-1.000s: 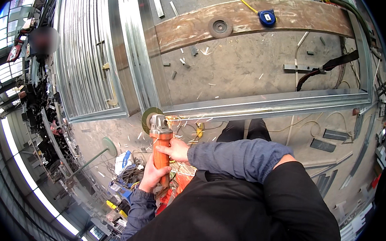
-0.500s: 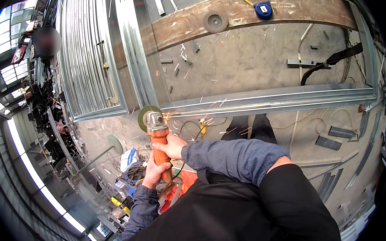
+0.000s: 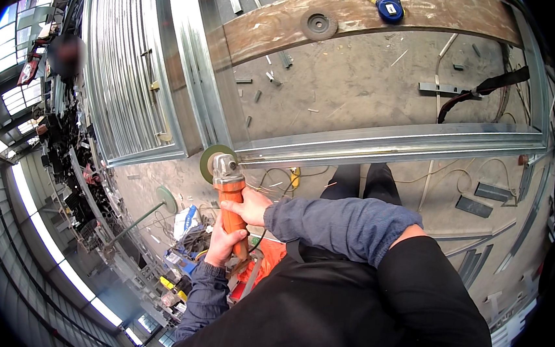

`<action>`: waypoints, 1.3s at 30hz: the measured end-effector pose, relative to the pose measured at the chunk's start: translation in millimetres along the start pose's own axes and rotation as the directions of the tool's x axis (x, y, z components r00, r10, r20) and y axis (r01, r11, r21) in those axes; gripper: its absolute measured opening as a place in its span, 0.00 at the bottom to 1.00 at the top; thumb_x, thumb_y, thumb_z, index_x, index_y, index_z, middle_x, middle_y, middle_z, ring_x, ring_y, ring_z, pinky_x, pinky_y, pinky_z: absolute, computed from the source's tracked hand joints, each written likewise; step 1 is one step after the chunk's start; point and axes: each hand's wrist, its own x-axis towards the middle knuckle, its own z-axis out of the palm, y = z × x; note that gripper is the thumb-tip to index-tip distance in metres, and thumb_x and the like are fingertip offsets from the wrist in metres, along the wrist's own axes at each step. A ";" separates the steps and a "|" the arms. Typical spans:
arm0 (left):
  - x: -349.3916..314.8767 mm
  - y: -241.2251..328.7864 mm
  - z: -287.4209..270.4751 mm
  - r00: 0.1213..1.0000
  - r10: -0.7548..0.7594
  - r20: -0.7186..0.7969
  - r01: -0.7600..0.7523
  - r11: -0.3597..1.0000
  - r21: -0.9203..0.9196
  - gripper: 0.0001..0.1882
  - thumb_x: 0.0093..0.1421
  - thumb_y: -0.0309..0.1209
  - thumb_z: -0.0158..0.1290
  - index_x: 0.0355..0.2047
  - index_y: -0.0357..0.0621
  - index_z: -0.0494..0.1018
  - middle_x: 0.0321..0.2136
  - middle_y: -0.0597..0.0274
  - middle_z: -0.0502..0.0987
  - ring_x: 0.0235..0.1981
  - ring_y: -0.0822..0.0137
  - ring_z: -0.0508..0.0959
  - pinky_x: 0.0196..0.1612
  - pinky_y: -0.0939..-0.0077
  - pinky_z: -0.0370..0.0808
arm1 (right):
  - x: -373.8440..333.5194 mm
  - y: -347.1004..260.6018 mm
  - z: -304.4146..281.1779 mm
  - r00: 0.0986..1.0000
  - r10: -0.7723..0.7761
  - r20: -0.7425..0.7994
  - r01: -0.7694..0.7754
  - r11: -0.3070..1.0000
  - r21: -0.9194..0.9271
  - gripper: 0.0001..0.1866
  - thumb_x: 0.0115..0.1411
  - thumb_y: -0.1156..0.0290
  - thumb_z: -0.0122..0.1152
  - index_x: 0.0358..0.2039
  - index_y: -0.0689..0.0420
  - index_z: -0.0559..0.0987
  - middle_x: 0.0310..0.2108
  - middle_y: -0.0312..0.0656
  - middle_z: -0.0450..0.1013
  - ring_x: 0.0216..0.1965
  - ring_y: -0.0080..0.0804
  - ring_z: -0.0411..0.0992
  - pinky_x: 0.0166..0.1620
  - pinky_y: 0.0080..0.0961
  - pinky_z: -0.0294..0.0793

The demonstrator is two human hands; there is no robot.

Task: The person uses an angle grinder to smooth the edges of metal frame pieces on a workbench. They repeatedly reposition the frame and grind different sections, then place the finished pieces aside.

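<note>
Both my hands are closed round an orange angle grinder, held upright in the picture with its metal head away from me. My left hand wraps the rear of the body, while my right hand grips it just behind the head. The green-rimmed disc is at the near corner of a galvanized metal frame; whether it touches the metal I cannot tell. A few sparks fly to the right of the grinder head.
A rusty brown beam crosses the frame, bearing a spare grinding disc and a blue tape measure. Ribbed metal panelling stands at left. Metal offcuts and cables lie on the floor. A green round-topped stand is left of my hands.
Sparks are fewer and sit closer to the grinder than before. Both hands keep their grip on the angle grinder, which has turned slightly more upright. The view has shifted a little.
</note>
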 end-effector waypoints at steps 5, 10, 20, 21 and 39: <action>0.2 2.5 -2.9 1.000 -0.013 0.006 0.013 1.000 0.006 0.41 0.53 0.30 0.70 0.65 0.39 0.63 0.48 0.61 0.76 0.46 0.69 0.78 0.49 0.71 0.79 | 0.9 1.9 1.7 1.000 -0.022 0.004 0.022 1.000 0.016 0.31 0.65 0.42 0.64 0.58 0.52 0.81 0.47 0.54 0.83 0.50 0.52 0.81 0.56 0.43 0.77; 3.9 -2.5 -6.4 1.000 0.010 0.004 -0.010 1.000 0.024 0.43 0.52 0.33 0.71 0.64 0.42 0.61 0.44 0.61 0.76 0.39 0.67 0.80 0.44 0.70 0.81 | 0.0 -5.3 -6.1 0.997 0.002 0.077 -0.002 1.000 -0.002 0.33 0.66 0.40 0.61 0.61 0.53 0.79 0.50 0.54 0.82 0.53 0.50 0.81 0.59 0.42 0.76; 7.5 -3.2 -11.6 0.999 0.040 0.026 -0.041 0.998 0.055 0.39 0.53 0.31 0.70 0.62 0.43 0.62 0.42 0.61 0.76 0.37 0.67 0.80 0.42 0.69 0.81 | 2.0 -3.3 -1.6 0.997 -0.077 0.025 0.077 0.997 0.028 0.33 0.67 0.41 0.61 0.62 0.53 0.79 0.51 0.54 0.82 0.54 0.49 0.80 0.59 0.41 0.76; 8.5 -4.6 -13.3 0.999 0.037 0.031 -0.038 0.997 0.061 0.39 0.53 0.31 0.70 0.62 0.43 0.62 0.42 0.61 0.76 0.37 0.67 0.80 0.42 0.69 0.81 | -1.2 -4.6 -3.0 0.995 -0.099 0.012 0.099 0.994 0.045 0.33 0.67 0.42 0.61 0.62 0.53 0.79 0.51 0.54 0.81 0.54 0.49 0.80 0.59 0.41 0.76; 7.7 7.9 -17.3 1.000 -0.020 0.020 0.017 0.988 0.156 0.41 0.51 0.33 0.70 0.63 0.39 0.65 0.47 0.64 0.75 0.47 0.69 0.76 0.53 0.71 0.74 | 13.3 8.6 1.4 0.994 -0.061 0.092 0.052 0.993 0.103 0.30 0.70 0.48 0.62 0.65 0.55 0.76 0.55 0.53 0.80 0.55 0.43 0.79 0.60 0.40 0.76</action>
